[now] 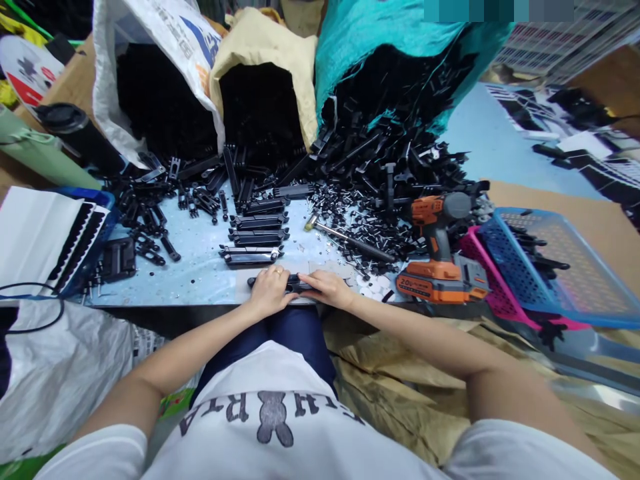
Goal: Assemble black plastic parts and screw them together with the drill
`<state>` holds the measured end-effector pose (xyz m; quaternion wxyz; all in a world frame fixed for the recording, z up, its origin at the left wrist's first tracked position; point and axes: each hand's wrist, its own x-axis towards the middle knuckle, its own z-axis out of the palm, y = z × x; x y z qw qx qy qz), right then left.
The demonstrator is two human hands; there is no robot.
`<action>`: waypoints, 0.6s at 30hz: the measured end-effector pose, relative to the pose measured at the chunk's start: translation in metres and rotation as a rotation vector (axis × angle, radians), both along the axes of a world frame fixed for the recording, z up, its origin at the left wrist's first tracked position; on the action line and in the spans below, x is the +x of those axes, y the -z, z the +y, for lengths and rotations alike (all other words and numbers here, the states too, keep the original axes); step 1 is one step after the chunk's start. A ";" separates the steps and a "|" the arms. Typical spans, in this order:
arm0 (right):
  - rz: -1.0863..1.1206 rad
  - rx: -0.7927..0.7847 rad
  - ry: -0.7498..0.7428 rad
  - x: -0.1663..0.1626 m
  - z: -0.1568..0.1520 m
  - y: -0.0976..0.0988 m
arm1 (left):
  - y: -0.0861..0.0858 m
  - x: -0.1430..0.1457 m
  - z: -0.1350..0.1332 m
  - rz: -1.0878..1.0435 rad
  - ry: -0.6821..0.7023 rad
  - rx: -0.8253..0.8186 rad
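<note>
At the near edge of the blue table, my left hand (271, 291) and my right hand (327, 288) are both closed on one long black plastic part (296, 285). The left covers much of its length, and its dark end sticks out beyond that hand's fingers. My right fingers grip the other end. Just past my hands, several similar black bars (253, 255) lie in a stacked row. A small hammer (350, 241) with a brass-coloured head rests to the right, among loose screws and small black pieces (357, 213).
An orange cordless drill (434, 247) stands at right, beside blue and pink baskets (565, 267). Three sacks, white (107, 80), beige (265, 53) and teal (370, 33), spill black parts across the back. A dark tumbler (83, 137) and a blue bin with white cards (43, 230) are left.
</note>
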<state>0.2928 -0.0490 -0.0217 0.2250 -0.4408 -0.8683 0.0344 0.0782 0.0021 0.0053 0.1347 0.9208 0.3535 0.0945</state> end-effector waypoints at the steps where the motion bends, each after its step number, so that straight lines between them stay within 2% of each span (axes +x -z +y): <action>1: 0.004 0.021 0.017 0.001 0.001 0.000 | 0.001 0.001 -0.001 -0.002 -0.019 0.004; 3: 0.014 0.058 0.043 0.003 0.004 0.001 | 0.002 0.002 -0.003 -0.003 -0.041 0.014; 7: -0.041 0.061 -0.125 0.008 0.012 0.003 | 0.002 0.001 -0.003 0.000 -0.035 0.011; 14: -0.153 0.016 -0.234 0.015 0.022 -0.006 | -0.001 0.000 -0.005 0.025 0.020 0.037; 16: -0.223 0.019 -0.189 0.014 0.021 -0.012 | -0.001 -0.003 -0.005 0.038 0.036 0.086; 18: -0.271 0.040 -0.060 0.011 0.017 -0.020 | -0.001 -0.009 -0.003 0.051 0.069 0.159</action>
